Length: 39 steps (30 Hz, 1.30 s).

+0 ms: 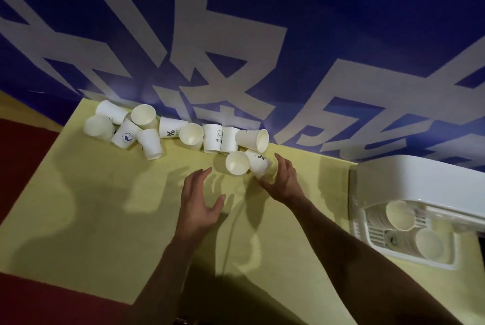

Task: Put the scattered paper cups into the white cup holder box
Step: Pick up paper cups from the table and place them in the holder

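Both hands are hovering, holding nothing: the right hand [284,179] should be closing around the percent-marked cup [259,166] at its ten o'clock, while the left hand [200,202] takes the open-mouthed cup [237,163] beside it.

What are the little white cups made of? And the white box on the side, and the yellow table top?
The cups look like thin paper: matte white walls, rolled rims, printed logos. The white box seems to be hard plastic, since it is smooth, rounded and a bit shiny, with a moulded grille. The yellow table top looks flat and matte; it could be painted board or laminate, but the picture cannot settle which.
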Each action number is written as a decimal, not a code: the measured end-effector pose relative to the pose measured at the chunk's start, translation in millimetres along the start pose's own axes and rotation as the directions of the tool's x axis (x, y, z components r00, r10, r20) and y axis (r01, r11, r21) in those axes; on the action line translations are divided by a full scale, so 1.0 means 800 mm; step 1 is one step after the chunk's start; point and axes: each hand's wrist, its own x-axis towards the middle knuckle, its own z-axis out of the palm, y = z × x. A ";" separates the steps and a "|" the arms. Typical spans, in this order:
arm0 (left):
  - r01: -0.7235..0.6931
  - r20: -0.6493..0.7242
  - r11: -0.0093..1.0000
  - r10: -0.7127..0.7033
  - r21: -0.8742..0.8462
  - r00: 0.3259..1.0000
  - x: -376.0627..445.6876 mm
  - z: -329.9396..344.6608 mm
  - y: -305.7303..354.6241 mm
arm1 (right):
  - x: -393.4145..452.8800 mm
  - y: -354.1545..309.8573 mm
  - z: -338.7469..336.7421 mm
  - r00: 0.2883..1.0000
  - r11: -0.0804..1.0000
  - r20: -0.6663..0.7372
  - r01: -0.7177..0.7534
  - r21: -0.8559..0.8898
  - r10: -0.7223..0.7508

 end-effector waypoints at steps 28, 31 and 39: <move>0.063 0.228 0.973 -0.114 0.221 0.967 0.106 0.101 -0.017 | -0.161 -0.001 -0.092 0.966 0.944 -0.132 -0.178 0.279 0.221; 0.099 0.218 0.974 -0.144 0.203 0.965 0.117 0.096 -0.019 | -0.179 0.004 -0.109 0.964 0.940 -0.157 -0.161 0.301 0.216; -0.010 0.198 0.991 -0.016 0.131 0.980 0.075 0.109 0.038 | -0.212 0.034 -0.162 0.941 0.929 -0.266 -0.104 0.356 0.207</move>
